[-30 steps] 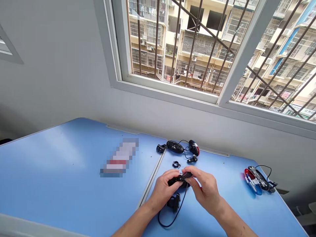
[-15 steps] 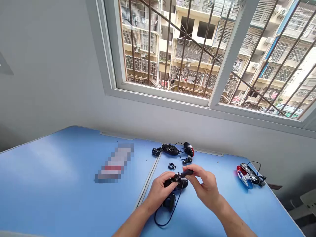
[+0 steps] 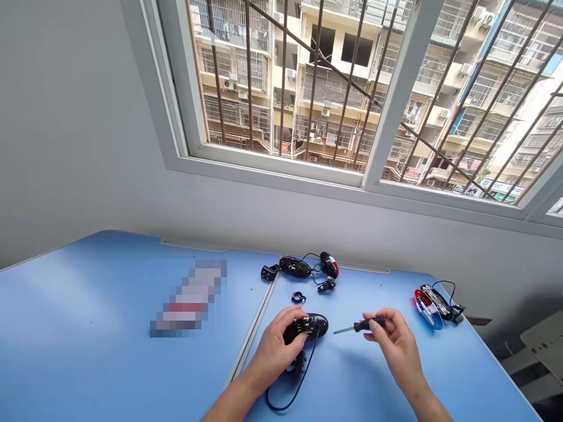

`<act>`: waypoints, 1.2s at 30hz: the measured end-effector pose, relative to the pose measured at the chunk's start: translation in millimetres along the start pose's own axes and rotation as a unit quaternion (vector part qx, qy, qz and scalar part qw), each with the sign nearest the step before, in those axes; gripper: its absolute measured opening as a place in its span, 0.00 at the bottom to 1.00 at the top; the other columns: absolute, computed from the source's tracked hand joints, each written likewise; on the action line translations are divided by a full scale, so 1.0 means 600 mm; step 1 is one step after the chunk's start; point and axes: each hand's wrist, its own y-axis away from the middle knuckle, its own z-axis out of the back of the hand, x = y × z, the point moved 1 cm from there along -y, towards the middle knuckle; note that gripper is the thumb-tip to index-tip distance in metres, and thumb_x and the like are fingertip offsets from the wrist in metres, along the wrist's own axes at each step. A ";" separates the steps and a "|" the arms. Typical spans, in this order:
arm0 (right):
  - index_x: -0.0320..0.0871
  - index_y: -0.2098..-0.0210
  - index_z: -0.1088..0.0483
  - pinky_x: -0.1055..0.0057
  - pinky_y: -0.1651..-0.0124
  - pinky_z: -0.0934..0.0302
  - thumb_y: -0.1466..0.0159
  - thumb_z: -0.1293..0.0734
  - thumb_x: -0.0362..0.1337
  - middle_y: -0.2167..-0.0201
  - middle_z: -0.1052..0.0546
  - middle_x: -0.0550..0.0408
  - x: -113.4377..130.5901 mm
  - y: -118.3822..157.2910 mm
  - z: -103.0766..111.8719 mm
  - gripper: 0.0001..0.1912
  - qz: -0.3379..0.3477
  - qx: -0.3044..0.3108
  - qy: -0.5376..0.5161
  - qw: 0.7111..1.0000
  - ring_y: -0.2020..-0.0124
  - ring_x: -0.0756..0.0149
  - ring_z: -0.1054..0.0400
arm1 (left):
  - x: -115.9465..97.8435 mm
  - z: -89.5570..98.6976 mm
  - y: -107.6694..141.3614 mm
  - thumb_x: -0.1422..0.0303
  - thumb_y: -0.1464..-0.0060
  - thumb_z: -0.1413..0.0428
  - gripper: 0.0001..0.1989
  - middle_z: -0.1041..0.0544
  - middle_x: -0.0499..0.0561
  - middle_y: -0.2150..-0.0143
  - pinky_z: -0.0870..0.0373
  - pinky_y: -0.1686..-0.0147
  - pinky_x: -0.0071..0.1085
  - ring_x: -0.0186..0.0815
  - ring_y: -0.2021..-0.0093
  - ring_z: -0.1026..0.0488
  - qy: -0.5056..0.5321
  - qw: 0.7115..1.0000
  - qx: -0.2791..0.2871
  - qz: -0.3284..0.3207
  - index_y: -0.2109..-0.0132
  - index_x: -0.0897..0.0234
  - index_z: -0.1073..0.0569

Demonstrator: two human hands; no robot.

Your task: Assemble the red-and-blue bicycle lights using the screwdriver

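My left hand [image 3: 279, 340] is closed around a black device [image 3: 316, 325] with a rounded end and a thin black cable that loops down onto the blue table. Below that hand lies another black part [image 3: 295, 364], partly hidden by it. My right hand [image 3: 396, 346] pinches the black handle of a small screwdriver [image 3: 367, 324]. Its metal tip points left toward the device, with a gap between them. Just beyond my left hand a small black ring clamp [image 3: 298, 298] rests on the table.
At the back of the blue table [image 3: 109, 293] lie black parts [image 3: 294, 266] joined by cable, with a red-edged piece. Toward the right edge is an opened red, blue and black device [image 3: 428, 309]. A blurred flat item [image 3: 193, 299] lies left. Behind is a barred window.
My right hand has moved right, away from the device, and the screwdriver's shaft now shows fully. My left hand still holds the device. The view has shifted slightly.
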 end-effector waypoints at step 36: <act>0.46 0.53 0.32 0.63 0.63 0.29 0.36 0.37 0.36 0.62 0.23 0.49 -0.058 0.060 0.029 0.12 0.273 0.042 0.383 0.881 0.63 0.59 0.27 | -0.001 0.017 -0.007 0.63 0.57 0.38 0.19 0.19 0.53 0.55 0.29 0.51 0.40 0.47 0.54 0.24 0.085 0.988 0.048 0.118 0.55 0.63 0.22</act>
